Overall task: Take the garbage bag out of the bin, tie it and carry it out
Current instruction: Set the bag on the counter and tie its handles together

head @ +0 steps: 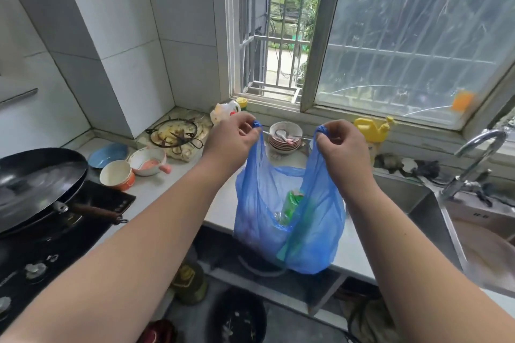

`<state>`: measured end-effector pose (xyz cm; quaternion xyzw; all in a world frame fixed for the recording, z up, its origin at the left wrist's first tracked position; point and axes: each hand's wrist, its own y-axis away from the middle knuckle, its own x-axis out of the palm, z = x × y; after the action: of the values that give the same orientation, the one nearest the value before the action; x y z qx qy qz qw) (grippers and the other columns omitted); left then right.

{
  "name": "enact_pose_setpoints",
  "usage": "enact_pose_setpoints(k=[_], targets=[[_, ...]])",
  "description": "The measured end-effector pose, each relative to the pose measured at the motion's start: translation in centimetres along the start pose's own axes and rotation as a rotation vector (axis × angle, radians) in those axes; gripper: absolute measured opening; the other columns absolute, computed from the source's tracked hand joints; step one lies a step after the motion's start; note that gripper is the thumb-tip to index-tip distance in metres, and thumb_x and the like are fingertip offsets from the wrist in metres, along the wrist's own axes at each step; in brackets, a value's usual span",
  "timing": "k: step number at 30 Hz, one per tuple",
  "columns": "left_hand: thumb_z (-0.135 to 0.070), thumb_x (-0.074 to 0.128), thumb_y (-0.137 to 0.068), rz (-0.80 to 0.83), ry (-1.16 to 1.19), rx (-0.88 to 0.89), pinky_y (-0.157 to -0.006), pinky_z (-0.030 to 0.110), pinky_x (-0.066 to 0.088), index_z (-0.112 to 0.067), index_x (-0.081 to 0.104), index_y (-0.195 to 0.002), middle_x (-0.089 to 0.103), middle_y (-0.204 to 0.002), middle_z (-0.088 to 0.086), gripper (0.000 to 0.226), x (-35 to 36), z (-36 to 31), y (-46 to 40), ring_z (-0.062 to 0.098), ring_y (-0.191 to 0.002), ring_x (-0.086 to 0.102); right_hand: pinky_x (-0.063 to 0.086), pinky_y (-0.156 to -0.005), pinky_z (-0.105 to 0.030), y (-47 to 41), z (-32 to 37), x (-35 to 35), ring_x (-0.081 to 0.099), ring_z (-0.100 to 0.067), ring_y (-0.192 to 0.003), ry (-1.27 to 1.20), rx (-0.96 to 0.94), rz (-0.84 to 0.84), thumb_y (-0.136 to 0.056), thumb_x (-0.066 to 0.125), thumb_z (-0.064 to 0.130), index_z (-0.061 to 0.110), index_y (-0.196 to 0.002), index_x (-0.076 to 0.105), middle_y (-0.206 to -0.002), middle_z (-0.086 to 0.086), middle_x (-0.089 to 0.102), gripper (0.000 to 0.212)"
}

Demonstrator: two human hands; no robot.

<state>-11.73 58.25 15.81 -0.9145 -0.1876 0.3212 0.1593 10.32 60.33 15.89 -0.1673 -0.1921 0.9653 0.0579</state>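
Fingers (245, 127): both sets pinched tight, each around one bunched handle of the garbage bag (289, 220).
Left hand (232, 140): raised above the bag's left side, thumb and forefingers clamped on the left handle's tip.
Right hand (341, 145): level with the left, apart from it, clamped on the right handle's tip.
Garbage bag: blue, see-through, hanging from the two handles with its mouth pulled open between the hands; its bottom seems to rest at the front edge of the worktop (220, 203).
Bag contents: a green wrapper (292, 202) and other scraps, showing through the plastic.
Behind the bag: stacked bowls (284, 138) between the two hands, a yellow bottle (372, 131) past the right hand, both below the window (362, 36).
Left of the bag: a white-and-orange cup (117, 175), a blue dish (108, 155), a black wok (36, 184) on the hob.
Right of the bag: a steel sink (434, 211) with its tap (473, 159).
Below the bag: a dark bin (237, 317) on the floor, under the worktop's edge.
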Motion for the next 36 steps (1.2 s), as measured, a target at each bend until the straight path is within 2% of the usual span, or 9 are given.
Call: enact_pose_setpoints(k=[3,8,12,16,21,25,31,34,36], targets=[[-0.032,0.064,-0.086,-0.007,0.001,-0.018,-0.064,0.029,0.051,-0.034,0.062,-0.085,0.059,-0.071,-0.014,0.004,2.4,0.3,-2.9,0.008,-0.067,0.059,0.044,-0.068,-0.021,-3.5,-2.1,-0.3,0.059,0.000,-0.071,-0.018,0.013,0.011,-0.083,0.064,0.018,0.028,-0.082,0.062,-0.079,0.012,0.065,0.010],[-0.034,0.063,-0.086,-0.037,-0.019,-0.039,-0.054,0.017,0.044,-0.032,0.065,-0.083,0.066,-0.075,-0.008,0.004,5.0,1.3,-7.1,0.006,-0.067,0.060,0.045,-0.067,-0.022,-8.4,-4.4,0.3,0.056,-0.001,-0.068,-0.048,0.002,0.044,-0.083,0.064,0.018,0.028,-0.081,0.062,-0.077,0.012,0.064,0.010],[-0.033,0.064,-0.086,-0.039,-0.007,-0.063,-0.061,0.026,0.049,-0.029,0.067,-0.087,0.068,-0.077,-0.008,0.006,6.4,2.5,-9.7,0.009,-0.069,0.060,0.048,-0.068,-0.025,-11.2,-5.8,1.2,0.057,-0.001,-0.068,-0.045,0.021,0.049,-0.085,0.064,0.017,0.029,-0.082,0.061,-0.079,0.012,0.064,0.012],[-0.031,0.065,-0.086,-0.004,0.027,-0.059,-0.065,0.031,0.051,-0.026,0.068,-0.086,0.067,-0.077,-0.005,0.005,7.1,3.9,-12.5,0.011,-0.068,0.061,0.050,-0.070,-0.031,-12.9,-6.6,2.2,0.058,-0.011,-0.074,-0.019,0.057,0.035,-0.086,0.064,0.015,0.030,-0.083,0.060,-0.081,0.009,0.063,0.016],[-0.037,0.064,-0.084,0.058,0.011,-0.023,-0.055,0.017,0.043,-0.032,0.065,-0.083,0.066,-0.072,-0.011,0.005,7.0,5.6,-15.6,0.002,-0.066,0.059,0.051,-0.072,-0.030,-14.0,-7.4,3.6,0.061,-0.013,-0.081,0.036,0.116,-0.020,-0.087,0.064,0.015,0.025,-0.089,0.061,-0.086,0.007,0.064,0.010],[-0.031,0.067,-0.083,0.076,0.008,-0.010,-0.057,0.022,0.047,-0.039,0.061,-0.075,0.063,-0.068,-0.013,0.013,7.1,7.5,-17.1,0.004,-0.065,0.060,0.047,-0.067,-0.026,-14.0,-9.1,5.4,0.060,-0.011,-0.080,0.073,0.208,-0.046,-0.088,0.064,0.016,0.019,-0.094,0.063,-0.086,0.004,0.065,0.007],[-0.027,0.060,-0.087,0.200,0.059,-0.112,-0.065,0.042,0.055,-0.029,0.060,-0.083,0.059,-0.071,-0.008,0.005,7.2,11.0,-17.4,0.019,-0.068,0.062,0.043,-0.064,-0.026,-13.3,-10.6,6.9,0.062,-0.007,-0.076,0.180,0.286,-0.048,-0.087,0.065,0.019,0.029,-0.086,0.061,-0.082,0.009,0.066,0.011],[-0.025,0.061,-0.089,0.238,0.080,-0.148,-0.066,0.042,0.054,-0.026,0.060,-0.085,0.060,-0.074,-0.005,0.005,7.4,12.2,-17.0,0.021,-0.068,0.061,0.044,-0.064,-0.025,-12.9,-10.9,7.2,0.061,-0.007,-0.074,0.213,0.312,-0.046,-0.087,0.065,0.020,0.030,-0.081,0.060,-0.080,0.010,0.066,0.013],[-0.022,0.064,-0.089,0.266,0.127,-0.172,-0.067,0.038,0.053,-0.019,0.062,-0.090,0.061,-0.077,-0.001,0.004,7.5,12.5,-16.6,0.019,-0.068,0.059,0.047,-0.071,-0.028,-12.5,-11.1,7.4,0.063,-0.012,-0.080,0.212,0.329,-0.037,-0.088,0.066,0.020,0.027,-0.087,0.063,-0.085,0.008,0.068,0.008]])
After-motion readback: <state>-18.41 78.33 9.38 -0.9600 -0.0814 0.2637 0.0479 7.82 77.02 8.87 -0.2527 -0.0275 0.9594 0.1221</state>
